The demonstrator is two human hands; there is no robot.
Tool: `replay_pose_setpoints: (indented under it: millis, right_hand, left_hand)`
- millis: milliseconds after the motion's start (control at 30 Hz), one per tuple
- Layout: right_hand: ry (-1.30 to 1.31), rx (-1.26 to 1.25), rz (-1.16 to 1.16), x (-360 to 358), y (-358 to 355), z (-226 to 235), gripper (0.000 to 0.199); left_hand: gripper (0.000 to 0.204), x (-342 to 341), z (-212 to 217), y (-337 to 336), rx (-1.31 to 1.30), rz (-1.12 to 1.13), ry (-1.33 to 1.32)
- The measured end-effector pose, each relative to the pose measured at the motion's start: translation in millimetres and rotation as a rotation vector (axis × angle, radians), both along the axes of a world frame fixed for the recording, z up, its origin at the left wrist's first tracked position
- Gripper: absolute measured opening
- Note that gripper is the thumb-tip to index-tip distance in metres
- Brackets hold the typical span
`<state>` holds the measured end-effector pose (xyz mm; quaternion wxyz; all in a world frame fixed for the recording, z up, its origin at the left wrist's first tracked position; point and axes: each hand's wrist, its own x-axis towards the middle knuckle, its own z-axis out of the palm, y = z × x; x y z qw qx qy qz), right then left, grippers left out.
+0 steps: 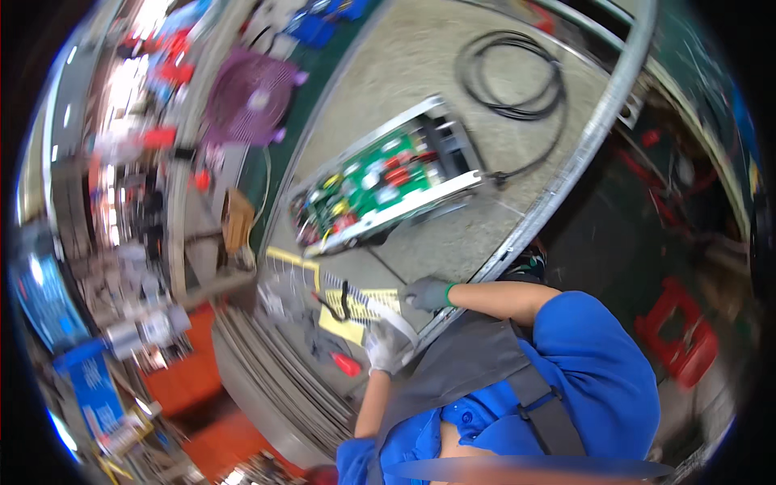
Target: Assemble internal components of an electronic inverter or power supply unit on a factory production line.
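Note:
My left hand (386, 347), in a white glove, is closed on a curved white strip (396, 320) near the bench's front edge. Under the strip lies a yellow sheet (343, 327) with rows of dark marks. My right hand (428, 293), in a grey glove with a green cuff, is closed beside the sheet's right edge; anything in its fingers is too small to make out. Beyond both hands, a metal chassis (388, 182) sits tilted across the bench, with a green circuit board (380, 174) and coloured wiring exposed.
A coiled black cable (517, 109) lies at the far right and runs to the chassis. A galvanised rail (558, 190) edges the bench. Left of my hands lie a clear plastic bag (279, 295) and a red-handled tool (346, 364). A purple fan (252, 99) stands at far left.

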<state>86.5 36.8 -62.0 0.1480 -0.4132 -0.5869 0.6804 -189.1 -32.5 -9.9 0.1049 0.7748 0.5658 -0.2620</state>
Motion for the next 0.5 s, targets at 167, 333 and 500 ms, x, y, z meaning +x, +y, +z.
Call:
replay_pose_setpoints:
  millis: [167,333,500]
  right_hand:
    - [-0.023,-0.163,-0.094,1,1,14,0.022]
    - [-0.038,-0.232,-0.115,-2,2,15,0.023]
    - [0.013,-0.222,-0.131,0,2,1,0.034]
  left_hand:
    - [0.059,-4,-24,-29,0.337,0.385,-0.366]
    - [0.068,-2,-28,-36,0.344,0.48,-0.372]
    - [0.05,38,-4,-51,0.377,0.307,-0.386]
